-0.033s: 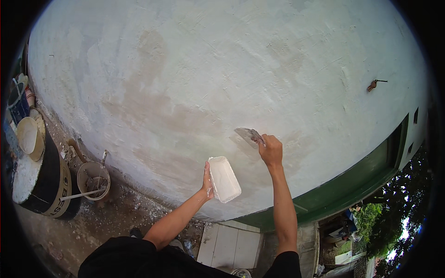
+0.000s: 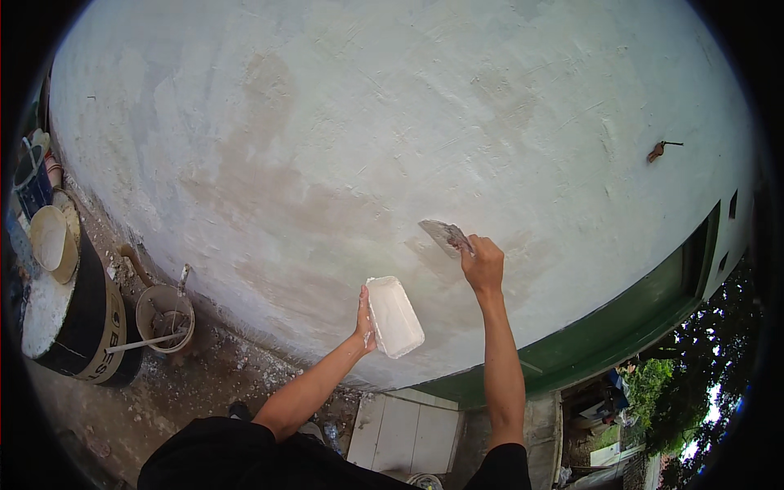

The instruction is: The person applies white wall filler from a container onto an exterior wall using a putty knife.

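A white rectangular tub (image 2: 395, 318), coated inside with pale filler, is held at its left side by my left hand (image 2: 364, 323). My right hand (image 2: 483, 265) grips a putty knife (image 2: 447, 237) by its handle. Its wide blade points up and left, over or against the plastered wall (image 2: 343, 122); whether the edge touches cannot be told. Smears of filler mark the left palm and wrist. Brownish damp-looking patches show on the pale wall around the blade.
At the left stand a black drum (image 2: 86, 327) with a cream basin (image 2: 54, 243) on it and a bucket (image 2: 166, 318) holding a stick. A rusty hook (image 2: 656, 151) juts from the wall. A green frame (image 2: 608, 318) lies lower right; white tiles (image 2: 400, 433) are below.
My right hand and the putty knife have shifted slightly to the right, the blade tip a little higher. My left hand and the tub have hardly moved.
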`<move>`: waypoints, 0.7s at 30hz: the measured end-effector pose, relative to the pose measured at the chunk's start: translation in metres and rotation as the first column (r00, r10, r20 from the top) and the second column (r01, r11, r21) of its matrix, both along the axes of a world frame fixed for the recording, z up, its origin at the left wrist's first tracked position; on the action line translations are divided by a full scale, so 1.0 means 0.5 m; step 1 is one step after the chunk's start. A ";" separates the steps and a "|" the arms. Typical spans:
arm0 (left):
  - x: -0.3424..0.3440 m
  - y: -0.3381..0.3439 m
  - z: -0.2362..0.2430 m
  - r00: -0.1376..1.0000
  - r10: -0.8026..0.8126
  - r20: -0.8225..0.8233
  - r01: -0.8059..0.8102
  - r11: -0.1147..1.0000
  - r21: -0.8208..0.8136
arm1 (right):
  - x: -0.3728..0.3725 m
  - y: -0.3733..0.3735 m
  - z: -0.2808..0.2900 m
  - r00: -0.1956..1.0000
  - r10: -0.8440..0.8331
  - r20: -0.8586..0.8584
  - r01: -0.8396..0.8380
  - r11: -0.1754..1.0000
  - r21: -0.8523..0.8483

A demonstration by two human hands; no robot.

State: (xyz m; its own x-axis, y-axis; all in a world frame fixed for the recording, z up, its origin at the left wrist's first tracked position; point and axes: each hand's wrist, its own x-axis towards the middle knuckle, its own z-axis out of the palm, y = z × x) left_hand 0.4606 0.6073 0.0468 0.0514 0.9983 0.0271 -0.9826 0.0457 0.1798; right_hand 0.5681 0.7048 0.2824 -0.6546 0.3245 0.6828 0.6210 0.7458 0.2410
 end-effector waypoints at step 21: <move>-0.043 -0.062 -0.009 0.999 -0.002 0.040 0.002 1.000 -0.021 | 0.031 -0.023 0.058 0.973 -0.060 -0.225 0.026 0.988 -0.153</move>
